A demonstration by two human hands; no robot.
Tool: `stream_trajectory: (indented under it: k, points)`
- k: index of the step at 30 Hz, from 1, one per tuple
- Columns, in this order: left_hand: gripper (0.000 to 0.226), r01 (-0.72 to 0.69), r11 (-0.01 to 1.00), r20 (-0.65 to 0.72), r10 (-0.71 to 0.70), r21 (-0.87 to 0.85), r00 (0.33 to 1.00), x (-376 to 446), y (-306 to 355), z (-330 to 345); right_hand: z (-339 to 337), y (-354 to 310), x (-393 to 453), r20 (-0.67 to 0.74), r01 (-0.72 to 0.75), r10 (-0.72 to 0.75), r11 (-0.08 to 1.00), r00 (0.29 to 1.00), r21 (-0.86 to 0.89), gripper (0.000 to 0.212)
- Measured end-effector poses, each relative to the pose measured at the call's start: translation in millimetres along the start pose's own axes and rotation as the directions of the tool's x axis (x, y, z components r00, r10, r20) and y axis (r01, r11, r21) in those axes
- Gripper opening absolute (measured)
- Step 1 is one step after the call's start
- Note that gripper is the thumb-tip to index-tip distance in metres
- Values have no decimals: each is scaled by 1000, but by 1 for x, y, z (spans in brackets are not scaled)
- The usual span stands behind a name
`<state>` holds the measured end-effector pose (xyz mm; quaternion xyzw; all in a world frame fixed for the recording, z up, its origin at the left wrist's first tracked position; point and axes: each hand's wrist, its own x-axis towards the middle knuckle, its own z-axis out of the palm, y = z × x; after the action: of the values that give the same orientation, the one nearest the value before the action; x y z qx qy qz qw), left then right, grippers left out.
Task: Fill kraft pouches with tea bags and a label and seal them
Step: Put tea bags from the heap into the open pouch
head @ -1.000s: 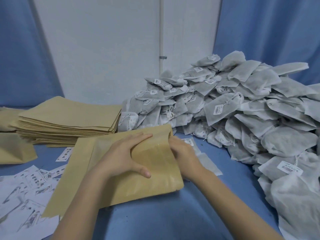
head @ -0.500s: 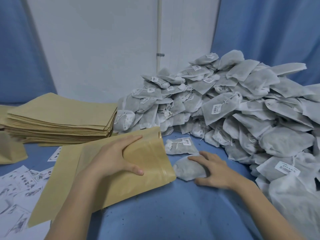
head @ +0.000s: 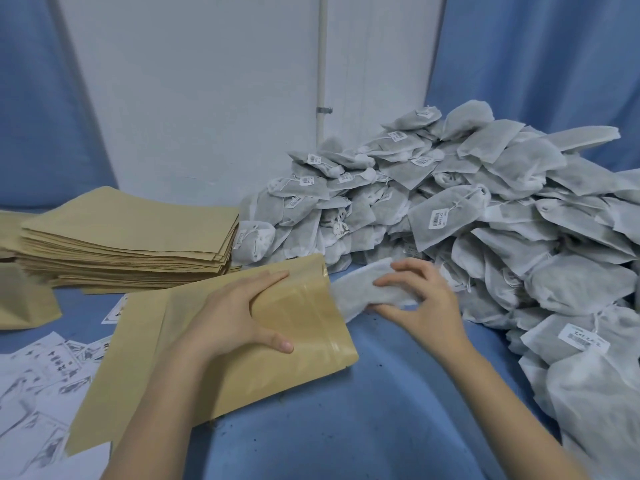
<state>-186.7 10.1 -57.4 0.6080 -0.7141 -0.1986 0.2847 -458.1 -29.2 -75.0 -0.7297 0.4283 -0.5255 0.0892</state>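
Since half a second ago the right hand (head: 420, 299) has lifted off the blue cloth, where it lay flat on a tea bag, and now carries that tea bag (head: 367, 289) to the open mouth of the kraft pouch (head: 214, 368); the left hand (head: 239, 317) keeps its place on the pouch. Blue cloth (head: 374, 410): covers the work surface and hangs as drapes at both sides, with a pale wall panel (head: 207, 98) between them and a thin vertical pipe (head: 322, 64) on it. Heap of tea bags (head: 485, 216): grey-white mesh sachets with strings and small barcode tags, piled from centre back to the right edge. Stack of kraft pouches (head: 128, 237): flat, tan, at back left, just beside the heap. Kraft pouch in hand: lying flat in front of the stack, mouth towards the right, its inner lining showing at the opening. Printed labels (head: 38, 382): white slips with dark print, scattered at lower left, some partly under the pouch. Further tan pouch (head: 24, 299): at the left edge, only partly in view. Left hand: fingers spread over the upper lip of the pouch mouth, thumb pressed on the front face, gripping the lip. Right hand: fingers curled over the tea bag and thumb beneath, pinching it. Tea bag: held level, its left end touching the pouch mouth; whether that end is already inside cannot be told.
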Motion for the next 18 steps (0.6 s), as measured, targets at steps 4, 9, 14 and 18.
stream_trajectory:
  k: [4,9,14,18]
  points:
    - [100,-65,996,19,66,-66,998,1,5,2,42,-28,1,286,-37,0,992,958,123,31]
    - [96,-79,995,15,80,-60,997,2,2,5,48,-33,18,828,-252,72,964,556,86,24]
    - [97,-47,997,-30,45,-67,999,4,0,8,46,8,25,304,-331,260,920,917,211,37]
    - [98,-12,995,-61,6,-99,998,4,-5,7,50,59,28,386,-195,440,825,811,-531,51]
